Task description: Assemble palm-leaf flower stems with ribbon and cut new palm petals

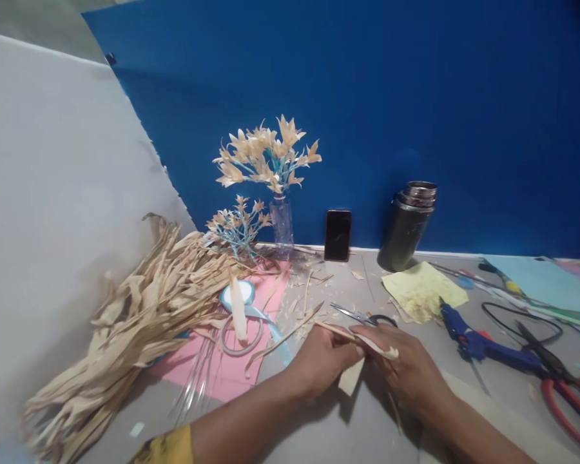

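Note:
My left hand and my right hand meet low in the middle of the view, both closed on a pale dried corn husk. One narrow strip of it curls over the right fingers, and a wider piece hangs below between the hands. Just beyond my fingers lie small scissors with dark handles, partly hidden by my right hand. To the left, a roll of light blue tape and a pale ring rest on pink paper.
A heap of dried husks fills the left side. Behind stand husk flowers in a clear bottle, a phone and a dark flask. At right lie yellow paper, a blue glue gun and red-handled shears.

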`<state>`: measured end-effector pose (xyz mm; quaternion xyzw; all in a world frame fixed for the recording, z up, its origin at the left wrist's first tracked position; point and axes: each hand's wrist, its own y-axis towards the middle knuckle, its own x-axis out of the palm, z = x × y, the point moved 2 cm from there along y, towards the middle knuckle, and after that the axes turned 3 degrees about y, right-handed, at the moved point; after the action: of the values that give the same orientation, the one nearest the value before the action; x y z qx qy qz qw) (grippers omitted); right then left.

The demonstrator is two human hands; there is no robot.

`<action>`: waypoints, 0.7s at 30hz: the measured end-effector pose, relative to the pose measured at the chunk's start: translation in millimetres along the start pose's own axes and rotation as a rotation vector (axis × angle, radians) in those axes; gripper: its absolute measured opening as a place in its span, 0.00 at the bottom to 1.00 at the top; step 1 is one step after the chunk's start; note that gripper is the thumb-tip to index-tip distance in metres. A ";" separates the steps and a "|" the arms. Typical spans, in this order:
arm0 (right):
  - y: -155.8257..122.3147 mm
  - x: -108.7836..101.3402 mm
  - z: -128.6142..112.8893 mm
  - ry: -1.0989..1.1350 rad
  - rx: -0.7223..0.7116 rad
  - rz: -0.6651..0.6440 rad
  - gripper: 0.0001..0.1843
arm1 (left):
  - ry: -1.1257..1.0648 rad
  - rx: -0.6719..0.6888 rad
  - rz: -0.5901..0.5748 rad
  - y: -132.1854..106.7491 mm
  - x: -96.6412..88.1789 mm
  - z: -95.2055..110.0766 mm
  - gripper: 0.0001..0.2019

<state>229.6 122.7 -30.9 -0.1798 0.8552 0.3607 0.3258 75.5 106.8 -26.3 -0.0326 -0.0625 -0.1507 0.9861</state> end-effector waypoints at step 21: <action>10.0 -17.5 14.0 -0.741 -0.025 0.163 0.16 | -0.190 -0.337 -0.028 7.4 9.2 2.1 0.21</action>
<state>242.9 141.0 -21.3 0.0277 0.6864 0.4364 0.5811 86.2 111.3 -23.4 -0.2106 -0.1297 -0.1688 0.9541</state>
